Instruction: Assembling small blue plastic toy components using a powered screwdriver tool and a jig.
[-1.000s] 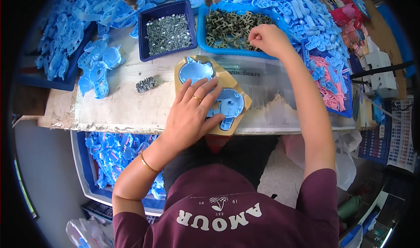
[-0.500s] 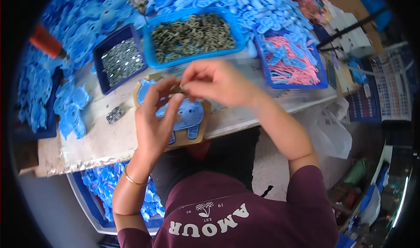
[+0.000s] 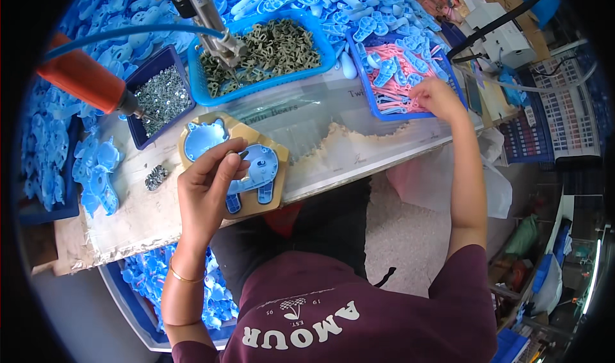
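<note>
A: How does the grip stand on each side?

B: The left hand (image 3: 206,182) has its grip drawn to a narrow pinch, thumb against fingers. The right hand (image 3: 442,99) bends its fingers down at a tray's contents; whether that grip has caught anything cannot be told.

A: And the things around them, biggest first?

B: The pale, worn-topped table (image 3: 131,231) carries the rest. Toward its far side stands a bright-blue plastic tray (image 3: 269,85) heaped with olive-drab, clip-like pieces (image 3: 285,46). To the right is a dark-blue plastic tray (image 3: 405,115), where the right hand works. Near the front edge lies a tan, angular holder (image 3: 243,131) bearing a light-blue plastic body shell (image 3: 264,165) and a light-blue, round plastic shell (image 3: 202,139).

A: Smaller still?

B: Thin pink plastic pieces (image 3: 387,101), mingled with light-blue plastic pieces (image 3: 385,73) in the dark-blue tray. Smallest is the small dark piece (image 3: 243,153) in the left pinch, above the body shell or against it; the view doesn't settle which.

A: Which step is that?

B: Gathering parts, it seems: one held, another being sought.

A: What does the next move call for?

B: Probably a fine pinch freeing a single piece from the tangle, with the left hand steady.
</note>
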### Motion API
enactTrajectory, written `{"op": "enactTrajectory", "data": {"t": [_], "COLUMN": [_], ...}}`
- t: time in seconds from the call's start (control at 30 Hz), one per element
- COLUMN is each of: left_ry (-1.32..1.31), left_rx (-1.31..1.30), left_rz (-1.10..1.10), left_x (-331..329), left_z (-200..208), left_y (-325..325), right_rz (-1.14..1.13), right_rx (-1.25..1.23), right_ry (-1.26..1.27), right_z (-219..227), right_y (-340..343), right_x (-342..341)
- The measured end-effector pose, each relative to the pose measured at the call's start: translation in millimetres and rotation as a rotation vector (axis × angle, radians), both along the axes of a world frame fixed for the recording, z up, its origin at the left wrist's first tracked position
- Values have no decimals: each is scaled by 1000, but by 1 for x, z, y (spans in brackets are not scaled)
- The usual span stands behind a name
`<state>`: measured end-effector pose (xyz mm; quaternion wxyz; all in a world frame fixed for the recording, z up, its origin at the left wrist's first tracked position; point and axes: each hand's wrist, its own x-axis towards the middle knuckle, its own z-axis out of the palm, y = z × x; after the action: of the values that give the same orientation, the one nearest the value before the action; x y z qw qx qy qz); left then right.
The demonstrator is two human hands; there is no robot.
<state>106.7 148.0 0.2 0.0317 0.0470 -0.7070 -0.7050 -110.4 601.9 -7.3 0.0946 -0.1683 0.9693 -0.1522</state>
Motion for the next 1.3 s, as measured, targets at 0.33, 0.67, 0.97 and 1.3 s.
{"op": "enactTrajectory", "data": {"t": [0.33, 0.67, 0.97, 1.3], "left_ry": [-59, -189, -158, -130], "left_rx": [-56, 100, 200, 146], "left_rz": [33, -3, 54, 109], "left_x": [3, -7, -5, -6], "left_z": [-3, -4, -9, -9], "left_y": [-10, -10, -14, -20], "right_rz": [-6, 393, 577, 300], "right_rx": [-63, -878, -874, -861], "right_ry": [-9, -502, -582, -625], "right_z": [25, 57, 34, 31], "right_y": [-2, -177, -257, -275], "right_x": [-7, 88, 120, 129]}}
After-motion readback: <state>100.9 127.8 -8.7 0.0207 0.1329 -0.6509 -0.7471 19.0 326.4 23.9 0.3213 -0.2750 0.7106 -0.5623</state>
